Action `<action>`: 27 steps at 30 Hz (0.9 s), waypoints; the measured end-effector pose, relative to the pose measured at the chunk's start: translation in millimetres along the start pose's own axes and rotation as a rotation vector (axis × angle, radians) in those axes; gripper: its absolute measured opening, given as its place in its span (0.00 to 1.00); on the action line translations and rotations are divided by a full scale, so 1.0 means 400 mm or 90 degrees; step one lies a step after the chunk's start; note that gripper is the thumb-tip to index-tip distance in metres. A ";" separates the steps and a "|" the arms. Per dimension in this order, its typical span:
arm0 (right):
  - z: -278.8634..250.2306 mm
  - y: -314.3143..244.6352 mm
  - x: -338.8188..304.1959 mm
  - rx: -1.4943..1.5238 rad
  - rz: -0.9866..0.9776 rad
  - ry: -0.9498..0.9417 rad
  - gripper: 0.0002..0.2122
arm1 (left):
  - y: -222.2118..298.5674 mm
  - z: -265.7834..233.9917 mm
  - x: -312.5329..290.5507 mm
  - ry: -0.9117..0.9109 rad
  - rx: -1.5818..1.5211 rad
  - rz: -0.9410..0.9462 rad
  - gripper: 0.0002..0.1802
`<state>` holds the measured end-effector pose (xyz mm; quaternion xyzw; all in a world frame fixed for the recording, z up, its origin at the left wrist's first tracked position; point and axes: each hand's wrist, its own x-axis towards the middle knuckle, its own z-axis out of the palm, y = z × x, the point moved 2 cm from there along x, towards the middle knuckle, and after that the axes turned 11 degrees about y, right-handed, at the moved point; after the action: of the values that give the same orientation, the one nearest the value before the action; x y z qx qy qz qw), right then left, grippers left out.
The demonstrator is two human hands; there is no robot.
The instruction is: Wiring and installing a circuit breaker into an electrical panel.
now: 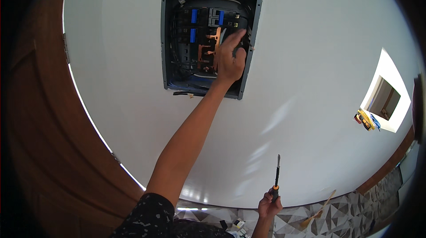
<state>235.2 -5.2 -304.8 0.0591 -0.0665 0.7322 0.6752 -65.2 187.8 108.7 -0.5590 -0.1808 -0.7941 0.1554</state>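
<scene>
A dark grey electrical panel box point(164, 42) is set into the white wall. Inside it are black circuit breakers with blue levers point(194, 16) and copper busbars point(207, 56). My left hand point(231, 62) reaches into the panel's right side, over part of the busbars. Its index finger is stretched toward the dark wires at the right edge, with the thumb apart from it; the other fingers are partly hidden. Low in front of the wall, my right hand point(269, 204) grips a screwdriver point(277, 178) with a dark and orange handle, its blade pointing up.
Short black cable ends point(188, 93) stick out at the panel's lower edge. A brown wooden door point(40, 105) stands at left. At right, yellow-and-black tools point(364, 119) lie by a wall opening point(382, 100). A broom point(313, 218) and small items point(239, 227) are on the patterned floor.
</scene>
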 end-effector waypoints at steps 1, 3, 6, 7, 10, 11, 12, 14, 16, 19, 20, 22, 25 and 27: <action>0.003 -0.001 -0.001 -0.001 0.001 0.007 0.23 | 0.002 -0.001 0.002 0.004 0.000 0.000 0.26; 0.001 -0.007 -0.007 -0.009 -0.003 0.024 0.22 | 0.010 0.007 0.007 -0.072 -0.005 -0.029 0.35; 0.007 -0.011 -0.011 -0.014 -0.006 0.044 0.21 | 0.020 0.024 0.022 -0.118 0.034 -0.089 0.39; 0.011 -0.009 -0.013 -0.011 -0.003 0.047 0.21 | 0.020 0.029 0.028 -0.115 0.034 -0.090 0.39; 0.020 -0.002 -0.014 -0.012 0.003 0.045 0.21 | 0.012 0.052 0.044 -0.101 0.012 -0.069 0.39; 0.018 -0.005 -0.013 -0.013 0.003 0.044 0.21 | 0.008 0.058 0.044 -0.088 0.021 -0.074 0.40; 0.013 -0.009 -0.014 -0.006 0.013 0.047 0.21 | 0.008 0.067 0.044 -0.075 0.029 -0.079 0.40; 0.002 -0.016 -0.015 0.001 0.020 0.051 0.20 | 0.007 0.082 0.044 -0.064 0.010 -0.094 0.39; -0.002 -0.016 -0.013 -0.004 0.020 0.059 0.20 | 0.002 0.090 0.046 -0.053 -0.008 -0.107 0.39; 0.010 -0.011 -0.012 -0.005 0.010 0.060 0.19 | -0.006 0.096 0.051 -0.054 0.037 -0.052 0.39; 0.011 -0.008 -0.013 -0.004 0.010 0.059 0.19 | -0.010 0.095 0.051 -0.049 0.056 -0.047 0.39; 0.010 -0.012 -0.015 -0.028 -0.015 0.079 0.19 | -0.004 0.100 0.052 -0.044 0.072 -0.042 0.39; -0.002 -0.019 -0.013 -0.013 -0.005 0.076 0.19 | 0.018 0.106 0.046 -0.022 0.047 -0.049 0.39; -0.015 -0.022 -0.017 -0.025 -0.026 0.083 0.19 | 0.031 0.114 0.038 0.051 -0.047 -0.114 0.38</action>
<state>244.6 -9.9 -311.6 -0.0007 -0.0352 0.7193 0.6938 -26.6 197.1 138.8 -0.5137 -0.1941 -0.8328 0.0701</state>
